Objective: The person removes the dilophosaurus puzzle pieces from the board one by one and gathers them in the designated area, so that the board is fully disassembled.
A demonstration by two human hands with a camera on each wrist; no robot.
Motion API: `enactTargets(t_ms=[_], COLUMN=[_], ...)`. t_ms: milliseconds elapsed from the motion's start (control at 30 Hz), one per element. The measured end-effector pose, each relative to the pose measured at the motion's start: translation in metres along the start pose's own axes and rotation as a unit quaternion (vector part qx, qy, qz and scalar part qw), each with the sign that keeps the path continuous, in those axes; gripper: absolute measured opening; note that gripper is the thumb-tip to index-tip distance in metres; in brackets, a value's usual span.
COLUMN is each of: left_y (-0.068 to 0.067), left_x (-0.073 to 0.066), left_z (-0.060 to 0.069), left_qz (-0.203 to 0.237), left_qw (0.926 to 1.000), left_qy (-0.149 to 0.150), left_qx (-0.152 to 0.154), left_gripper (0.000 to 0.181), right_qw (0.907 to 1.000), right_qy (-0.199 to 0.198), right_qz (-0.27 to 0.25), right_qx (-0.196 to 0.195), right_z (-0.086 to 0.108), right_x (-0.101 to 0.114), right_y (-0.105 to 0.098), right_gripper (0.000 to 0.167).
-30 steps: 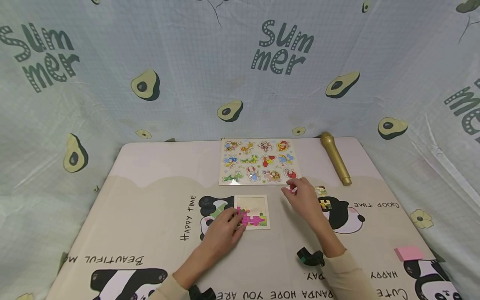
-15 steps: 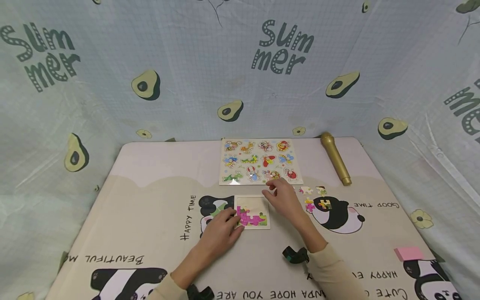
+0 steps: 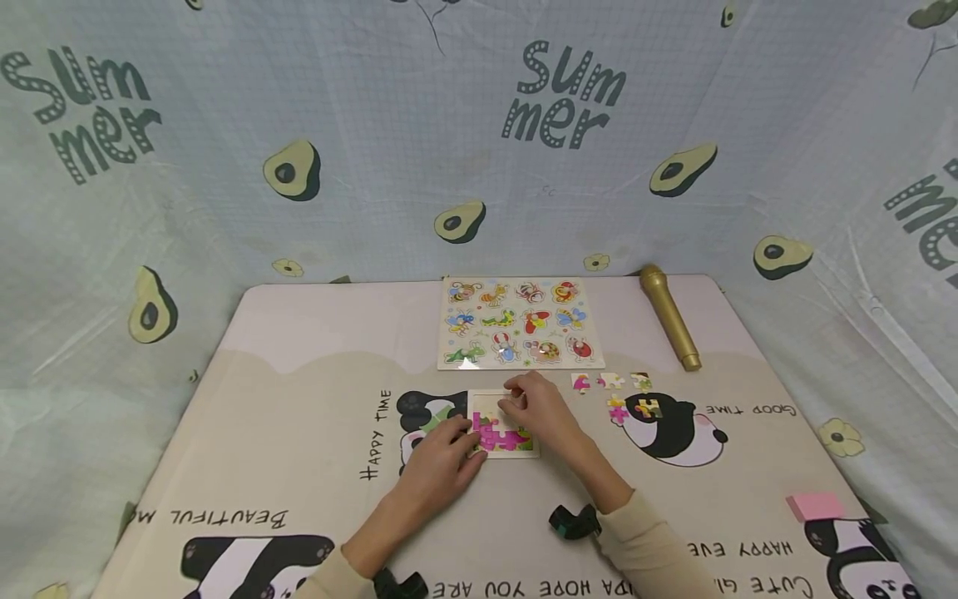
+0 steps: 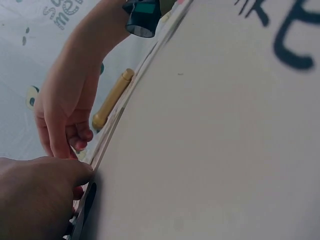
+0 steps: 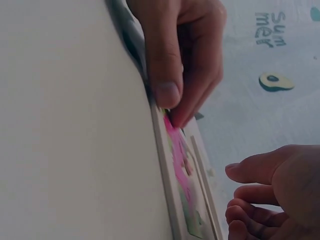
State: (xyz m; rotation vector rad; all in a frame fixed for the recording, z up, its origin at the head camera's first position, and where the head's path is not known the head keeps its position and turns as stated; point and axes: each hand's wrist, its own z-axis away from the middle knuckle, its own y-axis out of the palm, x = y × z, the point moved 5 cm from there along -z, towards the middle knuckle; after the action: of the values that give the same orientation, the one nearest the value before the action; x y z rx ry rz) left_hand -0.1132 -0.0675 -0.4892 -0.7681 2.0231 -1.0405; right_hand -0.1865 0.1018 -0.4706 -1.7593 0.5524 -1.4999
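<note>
A small square puzzle tray (image 3: 536, 424) lies on the table, with pink and green pieces (image 3: 497, 437) along its near and left parts. My left hand (image 3: 437, 466) grips the tray's near left corner; in the right wrist view the left hand (image 5: 182, 50) has its thumb at the rim and a finger by the pink pieces. Over the tray's far right part is my right hand (image 3: 550, 416), its thumb and index finger apart. No piece shows between the fingers of the right hand (image 5: 270, 190) in the right wrist view. Several loose pieces (image 3: 611, 380) lie right of the tray.
Beyond the tray lies a board with insect pictures (image 3: 520, 324). A gold cylinder (image 3: 671, 320) stretches along the back right. There is a pink block (image 3: 816, 506) near the right edge. Patterned cloth (image 3: 389, 150) hangs behind the table.
My right hand has moved left from the loose pieces to the tray, uncovering several of them, including a pink one. The left hand has stayed at the tray's corner.
</note>
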Motion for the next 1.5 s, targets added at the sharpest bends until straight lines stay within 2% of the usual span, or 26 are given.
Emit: enactTargets(t_ms=[200, 433, 867, 1500], left_y=[0.000, 0.001, 0.001, 0.001], left_x=[0.000, 0.000, 0.001, 0.000], left_z=[0.001, 0.001, 0.001, 0.001], left_qz=[0.001, 0.001, 0.001, 0.003], left_qw=[0.9999, 0.9997, 0.9998, 0.9997], left_qy=[0.014, 0.020, 0.015, 0.018], left_qx=[-0.008, -0.018, -0.013, -0.018], left_gripper=[0.032, 0.029, 0.031, 0.029], right_qw=[0.9995, 0.9972, 0.9963, 0.9974], right_qy=[-0.022, -0.030, -0.034, -0.028], right_qz=[0.006, 0.040, 0.054, 0.003], right_qx=[0.022, 0.056, 0.057, 0.067], right_z=[0.004, 0.008, 0.010, 0.007], right_x=[0.006, 0.012, 0.014, 0.007], right_y=[0.013, 0.024, 0.030, 0.033], right_gripper=[0.029, 0.032, 0.023, 0.020])
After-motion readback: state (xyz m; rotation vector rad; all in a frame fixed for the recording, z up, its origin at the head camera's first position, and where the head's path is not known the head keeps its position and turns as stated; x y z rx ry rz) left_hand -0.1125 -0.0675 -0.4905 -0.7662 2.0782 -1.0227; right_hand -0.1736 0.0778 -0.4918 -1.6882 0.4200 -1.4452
